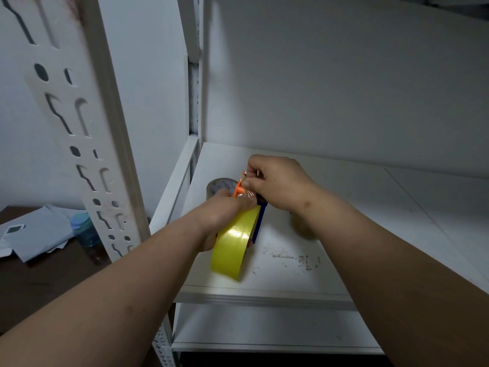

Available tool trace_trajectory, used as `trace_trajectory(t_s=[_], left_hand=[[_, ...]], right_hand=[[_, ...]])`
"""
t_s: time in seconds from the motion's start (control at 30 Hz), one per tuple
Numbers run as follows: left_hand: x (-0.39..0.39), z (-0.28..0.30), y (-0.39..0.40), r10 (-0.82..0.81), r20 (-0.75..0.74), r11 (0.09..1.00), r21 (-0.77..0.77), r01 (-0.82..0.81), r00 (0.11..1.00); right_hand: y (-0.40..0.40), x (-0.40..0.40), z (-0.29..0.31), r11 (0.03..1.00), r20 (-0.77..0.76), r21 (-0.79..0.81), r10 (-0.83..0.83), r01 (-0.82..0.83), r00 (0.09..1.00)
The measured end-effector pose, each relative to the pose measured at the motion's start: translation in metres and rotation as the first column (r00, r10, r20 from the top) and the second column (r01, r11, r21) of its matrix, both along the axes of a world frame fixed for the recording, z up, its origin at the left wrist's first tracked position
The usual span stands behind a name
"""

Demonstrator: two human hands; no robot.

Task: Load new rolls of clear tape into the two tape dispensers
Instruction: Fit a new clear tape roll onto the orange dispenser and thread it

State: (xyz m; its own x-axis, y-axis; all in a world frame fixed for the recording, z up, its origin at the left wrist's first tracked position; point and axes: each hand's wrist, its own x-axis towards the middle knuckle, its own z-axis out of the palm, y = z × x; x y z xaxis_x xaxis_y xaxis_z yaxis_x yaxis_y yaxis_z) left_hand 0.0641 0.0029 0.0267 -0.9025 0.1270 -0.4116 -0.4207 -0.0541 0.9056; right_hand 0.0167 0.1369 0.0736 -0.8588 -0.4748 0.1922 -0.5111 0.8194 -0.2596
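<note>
A blue and orange tape dispenser (pixel 258 221) with a yellowish clear tape roll (pixel 234 246) on it is held above the white shelf (pixel 330 223). My left hand (pixel 223 215) grips the dispenser and roll from the left. My right hand (pixel 277 181) pinches the orange front end (pixel 239 188) of the dispenser, where a shiny strip of tape shows. A second tape roll (pixel 218 188) lies flat on the shelf behind my left hand, partly hidden. Under my right wrist lies another yellowish roll (pixel 301 226), mostly hidden.
The slotted white shelf upright (pixel 87 144) stands close on the left. Beyond it, a dark table (pixel 39 282) holds papers (pixel 34 234) and a plastic bottle with a blue cap (pixel 84 231). A lower shelf board (pixel 264 329) lies underneath. The shelf surface shows scuffed marks (pixel 293 259).
</note>
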Motion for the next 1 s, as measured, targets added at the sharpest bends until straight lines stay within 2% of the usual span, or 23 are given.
trace_trajectory(t_s=[0.23, 0.33, 0.47, 0.6, 0.93, 1.0], left_hand=[[-0.005, -0.003, 0.007, 0.063, -0.045, 0.989, -0.131, -0.069, 0.997], [-0.007, -0.002, 0.008, 0.062, -0.075, 0.977, -0.2, -0.076, 0.995], [-0.011, -0.011, 0.007, 0.051, -0.1, 0.974, -0.215, -0.072, 0.994], [-0.005, -0.009, 0.005, 0.028, -0.109, 0.97, -0.236, -0.053, 0.994], [0.015, 0.002, 0.0, -0.068, -0.037, 0.998, -0.018, 0.067, 0.997], [0.017, 0.003, 0.001, -0.062, -0.054, 0.998, 0.003, 0.062, 0.997]], right_hand=[[0.01, -0.002, -0.004, 0.997, -0.154, 0.071, -0.031, 0.043, 0.988], [0.01, 0.0, -0.005, 0.998, -0.138, 0.05, -0.041, 0.048, 0.99], [0.012, 0.0, -0.003, 0.998, -0.123, 0.037, -0.047, 0.052, 0.991], [0.018, 0.0, -0.001, 0.996, -0.014, -0.028, -0.09, 0.09, 0.996], [0.024, 0.003, 0.001, 0.971, 0.137, -0.073, -0.215, 0.226, 0.967], [0.021, 0.004, 0.004, 0.971, 0.106, -0.032, -0.233, 0.238, 0.967]])
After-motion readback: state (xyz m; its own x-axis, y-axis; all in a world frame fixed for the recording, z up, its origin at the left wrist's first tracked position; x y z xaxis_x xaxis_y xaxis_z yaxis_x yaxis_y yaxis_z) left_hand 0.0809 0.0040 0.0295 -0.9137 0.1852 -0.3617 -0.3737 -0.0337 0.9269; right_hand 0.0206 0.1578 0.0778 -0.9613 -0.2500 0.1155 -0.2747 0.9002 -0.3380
